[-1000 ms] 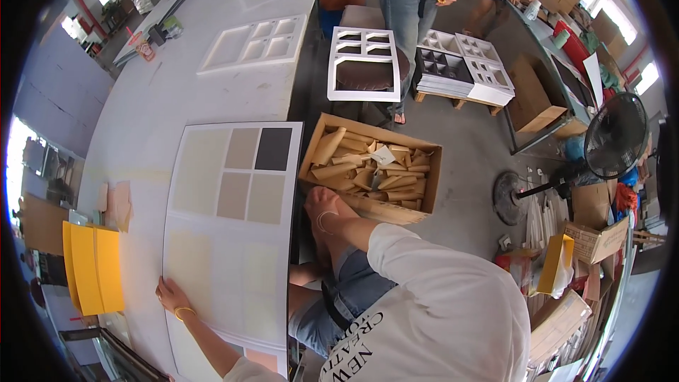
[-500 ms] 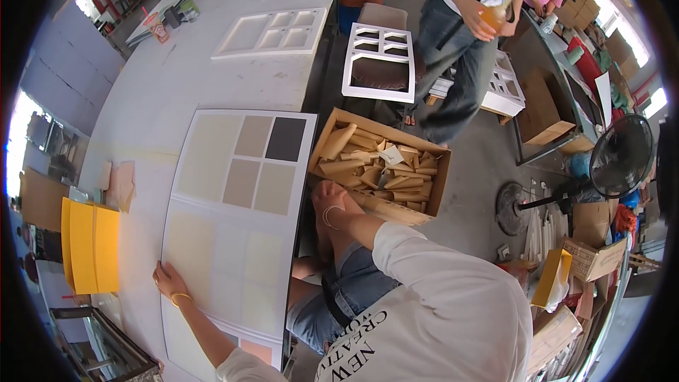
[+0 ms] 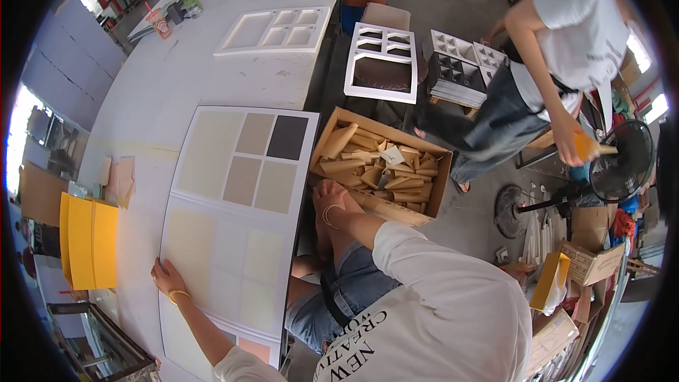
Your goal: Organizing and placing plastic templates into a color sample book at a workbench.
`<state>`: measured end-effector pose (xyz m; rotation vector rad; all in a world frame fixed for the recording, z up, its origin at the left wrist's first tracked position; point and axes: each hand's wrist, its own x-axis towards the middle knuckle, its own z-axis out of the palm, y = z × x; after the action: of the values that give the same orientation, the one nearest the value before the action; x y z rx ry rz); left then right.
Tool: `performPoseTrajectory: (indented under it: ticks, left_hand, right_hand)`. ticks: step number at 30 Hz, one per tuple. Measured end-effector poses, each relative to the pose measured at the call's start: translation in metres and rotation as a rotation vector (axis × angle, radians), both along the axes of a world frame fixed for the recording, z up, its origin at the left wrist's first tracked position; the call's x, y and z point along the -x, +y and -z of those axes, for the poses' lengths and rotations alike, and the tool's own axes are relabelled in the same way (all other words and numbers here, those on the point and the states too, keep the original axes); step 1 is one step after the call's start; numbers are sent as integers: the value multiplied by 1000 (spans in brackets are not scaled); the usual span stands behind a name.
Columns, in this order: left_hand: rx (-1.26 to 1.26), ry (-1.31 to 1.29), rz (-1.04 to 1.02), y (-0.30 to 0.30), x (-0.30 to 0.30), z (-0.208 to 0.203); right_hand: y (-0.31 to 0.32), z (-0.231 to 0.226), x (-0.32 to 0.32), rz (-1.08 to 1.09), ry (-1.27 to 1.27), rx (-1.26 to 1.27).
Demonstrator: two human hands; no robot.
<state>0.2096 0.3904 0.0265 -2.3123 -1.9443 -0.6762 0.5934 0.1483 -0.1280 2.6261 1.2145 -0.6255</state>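
Observation:
A large white sample board (image 3: 177,262) with rows of coloured panels, beige, grey and near-black, lies on the table in front of me. My left hand (image 3: 170,279), with a yellow band at the wrist, rests at the board's left edge, fingers stretched out and holding nothing. Beyond the board's right edge, my right hand (image 3: 329,200) is by my bent leg, next to an open cardboard box (image 3: 440,187) of rolled brown paper pieces (image 3: 368,163). Its fingers are partly hidden, and I cannot tell whether they hold anything.
White divided frames lie on the table (image 3: 163,78) and on a chair (image 3: 382,64). Yellow folded boxes (image 3: 88,240) stand at the left. On the right, a co-worker (image 3: 566,42) carries an orange-topped bottle near a black fan (image 3: 622,159); cardboard boxes (image 3: 594,262) are piled there.
The co-worker has walked rightward from beside the chair toward the fan, uncovering stacked white and dark divided trays. My hands and the sample board have hardly moved.

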Motion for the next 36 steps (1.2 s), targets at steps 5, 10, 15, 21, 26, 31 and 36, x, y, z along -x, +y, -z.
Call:
performPoseTrajectory:
  ticks: [5, 10, 15, 21, 26, 31, 36]
  left_hand:
    - [10, -3, -6, 0, -3, 0]
    - [19, 7, -41, -2, 15, -4]
    - [22, -9, -63, -7, 44, -12]
    - [48, -60, 14, -8, -5, -14]
    - [56, -95, 42, -6, -9, -9]
    - [72, -80, 22, -6, -7, -13]
    - [84, -54, 13, -3, -8, -10]
  right_hand:
    - [0, 12, -2, 6, -17, -23]
    - [12, -5, -3, 32, 100, -73]
    - [20, -26, -113, -61, 335, -256]
    - [-41, -44, -289, 334, -200, -300]
    - [-64, -68, -341, 438, -309, -278]
    - [-60, -70, -349, 341, -427, -272]
    - [-57, -66, -357, 264, -437, -179]
